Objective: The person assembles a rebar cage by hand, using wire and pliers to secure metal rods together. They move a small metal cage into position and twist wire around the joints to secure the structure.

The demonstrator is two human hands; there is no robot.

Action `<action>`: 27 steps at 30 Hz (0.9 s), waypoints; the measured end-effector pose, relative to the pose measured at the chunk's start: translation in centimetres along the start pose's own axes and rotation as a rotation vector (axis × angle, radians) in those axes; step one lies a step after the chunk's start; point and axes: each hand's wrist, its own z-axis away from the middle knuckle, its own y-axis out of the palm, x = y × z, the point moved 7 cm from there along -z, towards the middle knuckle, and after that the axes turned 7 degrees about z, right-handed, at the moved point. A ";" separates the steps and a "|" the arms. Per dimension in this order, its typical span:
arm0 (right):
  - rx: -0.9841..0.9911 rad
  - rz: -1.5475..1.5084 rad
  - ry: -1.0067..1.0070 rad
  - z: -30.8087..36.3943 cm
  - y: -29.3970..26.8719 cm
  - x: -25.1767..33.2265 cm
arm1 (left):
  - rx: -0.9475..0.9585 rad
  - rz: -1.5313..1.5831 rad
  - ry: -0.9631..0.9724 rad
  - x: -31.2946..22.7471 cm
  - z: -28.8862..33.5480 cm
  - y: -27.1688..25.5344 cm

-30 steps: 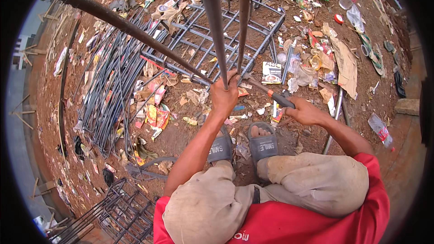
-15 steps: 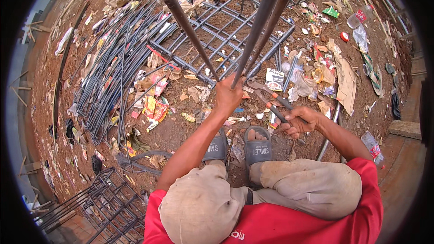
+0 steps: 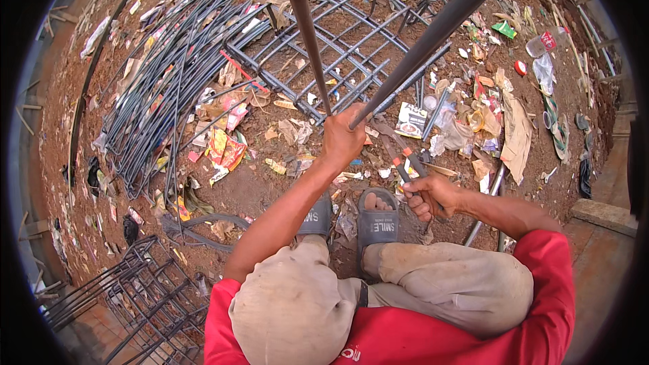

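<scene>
My left hand (image 3: 343, 136) is closed around long dark steel bars, a thin bar (image 3: 307, 34) on the left and a thicker-looking bar (image 3: 426, 40) slanting up to the right. The bars rise toward the top edge and spread apart. My right hand (image 3: 433, 196) grips a pair of pincers (image 3: 390, 142) by its dark handles, which carry orange bands. The pincers' jaws lie right beside my left fist; what they bite on is hidden there. Just beyond my left hand is a wired steel bar cage (image 3: 318, 44) on the dirt.
A heap of bent steel rods (image 3: 162, 88) lies at the left, and another bar cage (image 3: 152, 297) at the lower left. Scattered litter, a cardboard piece (image 3: 516, 135) and a plastic bottle (image 3: 546, 42) cover the dirt at right. A metal pipe (image 3: 485, 206) lies near my right forearm.
The bars' upper parts have swung to the right. The pincers' handles have come closer together, and my right hand has shifted slightly down and left.
</scene>
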 end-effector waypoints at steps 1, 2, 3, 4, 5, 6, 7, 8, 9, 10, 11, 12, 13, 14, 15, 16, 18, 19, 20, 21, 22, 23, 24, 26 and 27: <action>0.002 0.001 0.006 -0.4 0.4 -0.3 | -0.002 0.000 -0.006 0.1 0.0 -0.2; 0.035 -0.054 -0.007 -0.9 0.8 -0.5 | 0.009 -0.008 -0.011 0.0 0.0 -0.3; 0.067 -0.109 -0.019 -1.2 1.3 -0.7 | 0.022 -0.015 -0.017 0.0 0.0 -0.3; 0.069 -0.147 -0.034 -1.4 1.8 -0.8 | 0.028 -0.032 -0.033 -0.1 0.0 -0.3; 0.071 -0.147 -0.034 -1.5 1.7 -0.8 | 0.028 -0.035 -0.033 0.0 0.0 -0.3; 0.084 -0.160 -0.048 -1.6 1.6 -0.8 | 0.017 -0.018 -0.030 0.0 0.1 -0.4; 0.098 -0.174 -0.062 -1.7 1.4 -0.8 | 0.007 -0.002 -0.027 0.0 0.1 -0.4; 0.058 -0.146 -0.093 -1.7 0.6 -0.8 | 0.004 -0.010 -0.019 -0.1 -0.1 -0.6; 0.060 -0.152 -0.099 -1.8 -0.3 -1.5 | 0.016 -0.004 -0.036 0.0 -0.1 -0.4; 0.029 -0.132 -0.153 -2.2 -1.7 -2.1 | 0.028 0.002 -0.052 0.0 0.0 -0.2; -0.010 -0.114 -0.211 -2.5 -3.1 -2.7 | 0.038 0.003 -0.044 -0.1 -0.2 0.2; -0.249 -0.046 -0.211 -2.7 -5.1 -3.8 | 0.023 0.006 -0.033 -0.1 -0.1 0.1; -0.244 -0.050 -0.212 -2.5 -5.8 -4.7 | 0.008 0.008 -0.023 -0.1 0.0 0.0; -0.372 0.158 -0.311 -1.5 -7.3 -4.6 | 0.014 0.010 -0.021 -0.1 -0.1 0.1; -0.438 0.258 -0.357 -0.5 -7.7 -5.0 | 0.017 0.032 -0.039 -0.2 -0.1 0.2; -0.510 0.362 -0.399 0.4 -8.2 -5.3 | 0.020 0.054 -0.057 -0.2 -0.1 0.3; -0.869 0.782 -0.270 2.3 -9.4 -6.2 | 0.000 0.069 0.001 0.1 -0.1 0.1; -0.868 0.783 -0.269 2.1 -10.0 -7.5 | -0.008 0.066 0.020 0.3 0.1 -0.1; -0.972 1.065 -0.334 2.6 -9.7 -7.3 | -0.013 0.065 0.041 0.2 0.1 -0.2; -1.067 1.353 -0.399 2.8 -9.0 -7.0 | -0.022 0.064 0.063 0.1 0.1 -0.4; -1.066 1.352 -0.400 2.4 -9.5 -7.0 | -0.007 0.056 0.024 0.5 0.1 -0.4; -1.175 1.262 -0.495 3.7 -9.1 -4.2 | 0.002 0.044 -0.014 0.7 0.1 -0.4; -1.269 1.165 -0.589 4.6 -9.0 -1.4 | -0.005 0.032 -0.018 0.6 0.1 -0.4; -1.248 1.085 -0.901 5.7 -7.8 4.3 | 0.037 -0.010 -0.022 -0.2 0.1 0.2; -1.123 1.004 -0.963 4.3 -8.2 6.6 | 0.047 -0.009 -0.014 -0.4 0.1 0.2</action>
